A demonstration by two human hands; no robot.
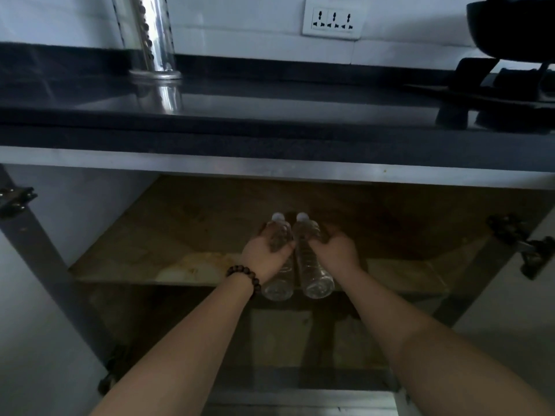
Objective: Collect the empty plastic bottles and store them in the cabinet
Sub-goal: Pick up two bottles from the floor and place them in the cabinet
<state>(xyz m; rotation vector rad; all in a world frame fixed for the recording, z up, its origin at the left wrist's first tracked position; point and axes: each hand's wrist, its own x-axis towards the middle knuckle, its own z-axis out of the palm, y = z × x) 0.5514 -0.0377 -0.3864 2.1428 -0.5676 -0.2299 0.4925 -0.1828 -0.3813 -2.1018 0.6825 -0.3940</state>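
Two clear plastic bottles with white caps lie side by side, caps pointing into the open cabinet (126, 259). My left hand (264, 253) grips the left bottle (279, 283) around its upper body. My right hand (338, 250) grips the right bottle (315, 274) the same way. Both bottles are over the front part of the cabinet's upper shelf (180, 268), their bases sticking out past its front edge. Whether they rest on the shelf I cannot tell.
A dark countertop (270, 115) overhangs the cabinet. On it stand a shiny steel cylinder (150, 40) at the left and a black stove with a pan (510, 55) at the right. Door hinges (516, 238) show on both cabinet sides. A lower compartment (282, 337) lies beneath the shelf.
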